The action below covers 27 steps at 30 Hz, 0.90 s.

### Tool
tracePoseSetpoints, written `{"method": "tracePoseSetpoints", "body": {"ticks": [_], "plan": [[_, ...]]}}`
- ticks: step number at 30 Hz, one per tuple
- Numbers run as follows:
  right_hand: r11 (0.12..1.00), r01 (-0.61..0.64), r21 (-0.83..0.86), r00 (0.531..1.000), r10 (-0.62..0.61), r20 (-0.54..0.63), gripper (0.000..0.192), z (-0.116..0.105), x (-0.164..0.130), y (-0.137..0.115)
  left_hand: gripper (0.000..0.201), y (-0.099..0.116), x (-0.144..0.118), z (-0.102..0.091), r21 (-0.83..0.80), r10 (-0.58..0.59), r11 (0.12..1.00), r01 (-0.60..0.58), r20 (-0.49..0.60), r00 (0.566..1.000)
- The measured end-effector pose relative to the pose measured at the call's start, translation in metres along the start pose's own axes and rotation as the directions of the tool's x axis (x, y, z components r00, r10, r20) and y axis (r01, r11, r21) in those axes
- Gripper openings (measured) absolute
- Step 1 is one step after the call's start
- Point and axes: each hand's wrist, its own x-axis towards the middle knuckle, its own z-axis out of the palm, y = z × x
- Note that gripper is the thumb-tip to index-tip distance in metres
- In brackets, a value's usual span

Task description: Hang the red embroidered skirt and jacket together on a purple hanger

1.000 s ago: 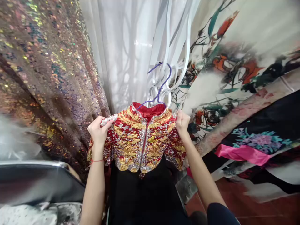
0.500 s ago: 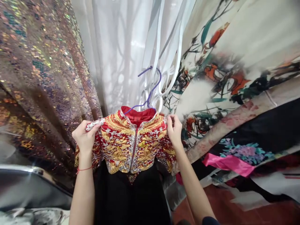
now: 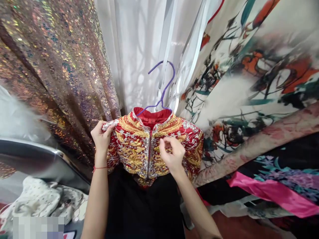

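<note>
The right hand (image 3: 171,155) has left the shoulder and now pinches the front of the small red jacket with stiff gold and silver embroidery (image 3: 139,149). The left hand (image 3: 101,136) still grips its beaded left shoulder. The jacket hangs on a thin purple wire hanger (image 3: 161,89) (between sequinned iridescent fabric (image 3: 54,66) and sheer white curtain (image 3: 132,49)).

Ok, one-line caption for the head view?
Left hand pinches the red jacket shoulder; right hand touches its front, purple hanger above.

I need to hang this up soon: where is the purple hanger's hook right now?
In the head view the purple hanger's hook rises at centre from the collar of the red and gold jacket, in front of the white curtain, free of both hands.
</note>
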Motion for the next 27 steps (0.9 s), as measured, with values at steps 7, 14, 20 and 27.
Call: {"method": "tracePoseSetpoints", "body": {"ticks": [7, 14, 20, 27], "plan": [[0.647, -0.663, 0.376, 0.745, 0.620, 0.248, 0.027, 0.045, -0.003, -0.036, 0.031, 0.012, -0.005, -0.012, -0.006, 0.053, 0.999, -0.053, 0.089, 0.995], [0.511, -0.693, 0.508, 0.701, 0.640, 0.313, 0.029, 0.039, 0.004, -0.039, 0.032, 0.027, -0.014, -0.014, 0.019, 0.155, 0.987, -0.157, 0.094, 0.983], [0.434, -0.701, 0.566, 0.688, 0.618, 0.380, 0.018, 0.031, 0.002, -0.033, 0.057, 0.052, -0.036, -0.010, 0.146, 0.173, 0.974, -0.171, 0.001, 0.985], [0.355, -0.722, 0.593, 0.668, 0.580, 0.466, 0.022, 0.038, -0.002, -0.032, 0.031, 0.108, -0.055, 0.009, 0.042, 0.275, 0.958, -0.284, 0.151, 0.950]]}}
